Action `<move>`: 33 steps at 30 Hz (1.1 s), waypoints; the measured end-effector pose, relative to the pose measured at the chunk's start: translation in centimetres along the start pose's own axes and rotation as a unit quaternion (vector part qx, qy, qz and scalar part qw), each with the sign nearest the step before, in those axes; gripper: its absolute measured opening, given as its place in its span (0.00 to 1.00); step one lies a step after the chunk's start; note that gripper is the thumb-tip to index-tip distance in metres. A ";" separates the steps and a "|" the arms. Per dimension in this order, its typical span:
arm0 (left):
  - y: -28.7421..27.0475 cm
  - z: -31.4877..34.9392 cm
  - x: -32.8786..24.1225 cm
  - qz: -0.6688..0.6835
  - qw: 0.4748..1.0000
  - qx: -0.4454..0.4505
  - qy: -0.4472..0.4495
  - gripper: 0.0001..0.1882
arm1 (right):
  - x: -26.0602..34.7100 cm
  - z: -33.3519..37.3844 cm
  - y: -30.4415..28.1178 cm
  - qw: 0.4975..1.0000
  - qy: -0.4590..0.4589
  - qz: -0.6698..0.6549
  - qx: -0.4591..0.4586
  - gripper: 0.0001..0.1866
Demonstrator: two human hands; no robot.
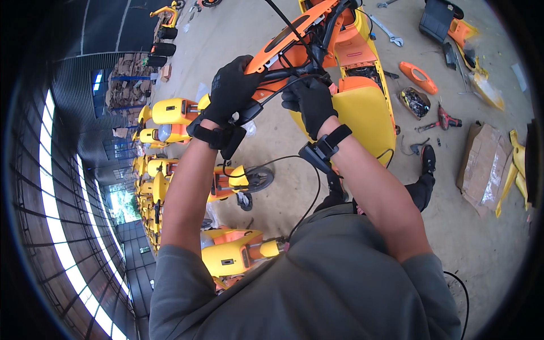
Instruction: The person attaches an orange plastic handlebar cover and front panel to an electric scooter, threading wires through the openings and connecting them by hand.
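Note:
In front of me a yellow and orange scooter has its black handlebar [277, 74] and loose black cables [306, 48] exposed. An orange handlebar cover [293, 33] with a dark oval inset sits tilted above the bar. My left hand [235, 85], in a black glove, is closed round the left end of the handlebar, against the cover's lower end. By the middle of the bar my gloved right hand [311, 102] has its fingers bent together on a thin black cable; the fingertips are partly hidden. Below the right hand lies the scooter's yellow seat-like panel [362, 116].
Several yellow scooters [170, 111] stand in a row at left. On the floor at right lie a wrench [388, 29], an orange ring-shaped part [418, 77], a tray of small parts [415, 103], a red power drill [445, 120] and flattened cardboard [484, 164]. A cable [318, 187] hangs near my body.

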State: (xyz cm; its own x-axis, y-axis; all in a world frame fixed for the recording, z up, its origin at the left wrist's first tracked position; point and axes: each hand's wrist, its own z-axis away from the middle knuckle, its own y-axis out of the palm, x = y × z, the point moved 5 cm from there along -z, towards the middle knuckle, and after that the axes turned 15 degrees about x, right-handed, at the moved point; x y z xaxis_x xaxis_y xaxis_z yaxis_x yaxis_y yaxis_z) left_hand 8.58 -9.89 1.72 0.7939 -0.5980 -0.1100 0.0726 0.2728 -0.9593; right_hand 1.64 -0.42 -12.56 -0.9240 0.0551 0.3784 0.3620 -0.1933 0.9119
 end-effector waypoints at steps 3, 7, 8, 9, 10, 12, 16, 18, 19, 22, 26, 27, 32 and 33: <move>0.1 -0.5 0.0 -0.006 1.000 -0.007 0.003 0.20 | 0.0 -0.8 0.1 0.996 -0.021 -0.068 0.054 0.09; 0.2 -0.5 0.2 0.003 1.000 -0.010 0.010 0.21 | -0.1 0.0 0.5 0.978 -0.030 -0.158 0.132 0.15; 0.3 -0.6 0.3 0.013 1.000 -0.003 0.006 0.23 | 0.0 0.0 0.2 0.979 -0.032 -0.152 0.132 0.15; 0.2 -0.7 0.1 0.004 1.000 -0.004 0.016 0.23 | 0.4 -0.1 -0.1 0.981 -0.049 -0.104 0.158 0.13; 0.1 -0.7 0.2 0.006 1.000 -0.007 0.018 0.23 | 0.9 0.1 0.5 0.979 -0.064 -0.056 0.185 0.12; 0.2 -0.8 0.4 0.001 1.000 -0.010 0.015 0.24 | 1.4 0.7 0.6 0.990 -0.034 -0.023 0.137 0.12; 0.0 -0.4 0.1 -0.004 1.000 0.001 0.021 0.23 | 2.2 2.0 0.1 0.992 0.000 0.090 0.085 0.10; -0.1 -0.6 -0.1 -0.017 1.000 0.003 0.017 0.21 | 2.0 2.0 -0.3 0.989 0.027 0.114 0.092 0.10; 0.1 -0.8 0.2 -0.025 0.999 -0.002 0.022 0.21 | 2.6 2.4 -0.3 0.961 0.007 0.261 0.092 0.10; 0.1 -0.7 0.5 -0.030 0.999 0.003 0.014 0.21 | 3.9 4.5 1.5 0.817 -0.065 0.570 0.065 0.11; -0.1 -0.4 -0.2 -0.024 1.000 0.011 0.009 0.23 | 4.8 6.2 5.2 0.568 -0.384 0.725 0.058 0.16; 0.0 -0.4 0.1 -0.022 1.000 0.010 0.007 0.23 | 4.4 5.9 5.5 0.537 -0.389 0.746 0.059 0.17; 0.1 -0.5 0.1 -0.018 1.000 -0.002 0.021 0.23 | 3.7 4.2 6.1 0.485 -0.355 0.798 0.049 0.25; 0.0 -0.5 0.0 -0.017 1.000 -0.002 0.022 0.23 | 3.9 3.9 6.3 0.484 -0.355 0.798 0.048 0.25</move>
State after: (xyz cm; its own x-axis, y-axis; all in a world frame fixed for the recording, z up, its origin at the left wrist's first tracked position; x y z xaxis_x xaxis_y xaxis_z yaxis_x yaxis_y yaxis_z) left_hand 8.28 -10.23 1.63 0.7632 -0.6401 -0.0878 0.0971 0.2480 -0.9639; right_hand 0.84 2.43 -4.69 0.8060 0.2394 0.5413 0.5803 -0.4999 -0.6430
